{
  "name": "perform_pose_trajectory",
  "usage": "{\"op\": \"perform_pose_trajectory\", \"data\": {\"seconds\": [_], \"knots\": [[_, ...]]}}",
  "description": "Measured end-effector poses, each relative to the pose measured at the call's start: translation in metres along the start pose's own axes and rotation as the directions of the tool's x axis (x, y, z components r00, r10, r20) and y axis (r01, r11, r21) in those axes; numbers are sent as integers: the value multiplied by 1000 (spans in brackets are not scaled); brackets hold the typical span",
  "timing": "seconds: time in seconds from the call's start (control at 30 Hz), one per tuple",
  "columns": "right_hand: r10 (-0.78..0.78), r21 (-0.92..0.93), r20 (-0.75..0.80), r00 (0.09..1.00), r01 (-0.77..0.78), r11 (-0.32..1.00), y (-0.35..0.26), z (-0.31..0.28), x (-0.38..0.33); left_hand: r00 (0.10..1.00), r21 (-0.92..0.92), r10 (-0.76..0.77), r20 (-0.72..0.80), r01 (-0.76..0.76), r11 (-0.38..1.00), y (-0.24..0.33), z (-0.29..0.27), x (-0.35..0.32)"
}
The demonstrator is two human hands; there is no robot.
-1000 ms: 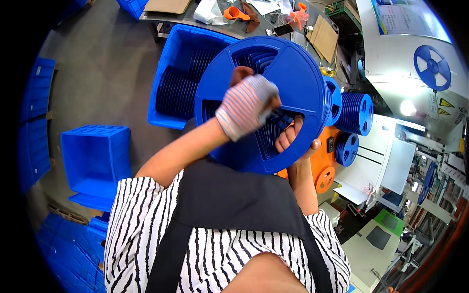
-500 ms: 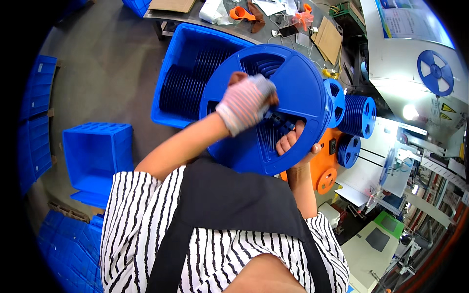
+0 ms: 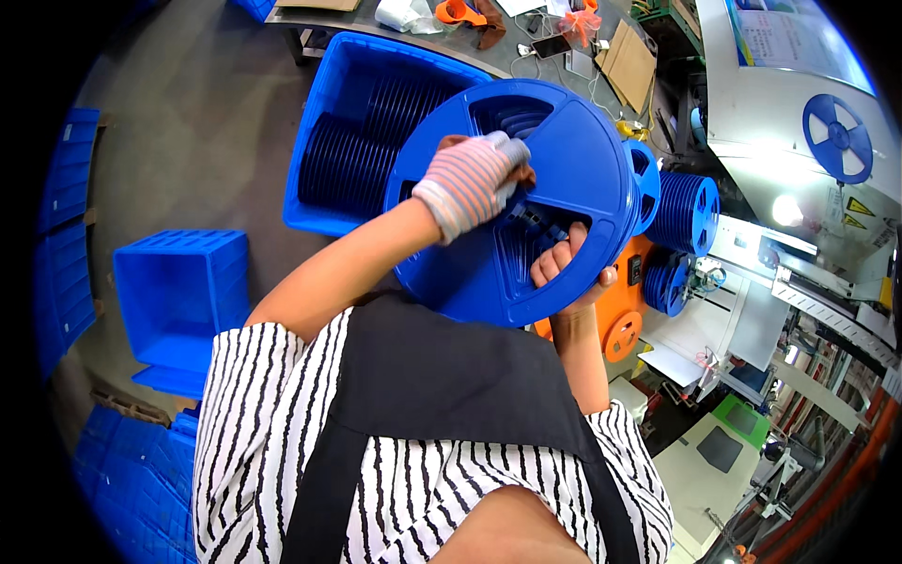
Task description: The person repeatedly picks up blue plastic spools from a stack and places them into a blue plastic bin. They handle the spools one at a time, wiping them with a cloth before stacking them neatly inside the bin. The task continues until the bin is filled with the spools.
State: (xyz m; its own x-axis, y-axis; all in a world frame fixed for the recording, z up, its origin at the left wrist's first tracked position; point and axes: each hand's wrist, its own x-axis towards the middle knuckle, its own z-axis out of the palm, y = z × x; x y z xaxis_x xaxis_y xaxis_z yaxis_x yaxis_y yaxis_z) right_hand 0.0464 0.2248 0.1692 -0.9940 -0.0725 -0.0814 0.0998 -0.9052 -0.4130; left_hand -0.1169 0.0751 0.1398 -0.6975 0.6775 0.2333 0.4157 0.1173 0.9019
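The stack of blue reels stands in front of the apron, its front face tilted toward the wearer; its left side overlaps the crate of dark discs; the orange panel lies beyond its lower right; what bears its weight cannot be seen.

The left hand, gloved, is curled over the front face near the hub; a brown cloth shows at its edges and appears to be gripped; the fingertips are partly hidden. The right hand, bare, is closed on the lower right rim; its fingers pass through the window, the thumb lies outside.

Handling, as judged: each reel is probably light, the full stack noticeably heavier; the plastic looks stiff, smooth and rather slippery; thin flanges may crack or bend under a knock. Take hold at the rim through a window, or at the hub; avoid pinching one flange alone; keep the layers aligned.
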Motion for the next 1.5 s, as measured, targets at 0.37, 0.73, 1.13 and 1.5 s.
{"op": "perform_pose_trajectory", "data": {"seconds": [0.37,0.73,1.13,1.5], "knots": [[-82,25,163,983,78,997,-7,-6,-7,973,293,-228,-18,224,930,-60,-46,-19],[-228,147,174,958,204,968,-6,-31,-14,819,382,132,558,-394,836,-54,-72,-106],[-189,126,90,978,177,976,-13,-31,-11,851,454,149,503,-407,792,-57,-61,-122],[-113,-63,-302,947,99,993,-36,-17,12,964,20,49,261,-56,998,-45,-88,-136]]}}
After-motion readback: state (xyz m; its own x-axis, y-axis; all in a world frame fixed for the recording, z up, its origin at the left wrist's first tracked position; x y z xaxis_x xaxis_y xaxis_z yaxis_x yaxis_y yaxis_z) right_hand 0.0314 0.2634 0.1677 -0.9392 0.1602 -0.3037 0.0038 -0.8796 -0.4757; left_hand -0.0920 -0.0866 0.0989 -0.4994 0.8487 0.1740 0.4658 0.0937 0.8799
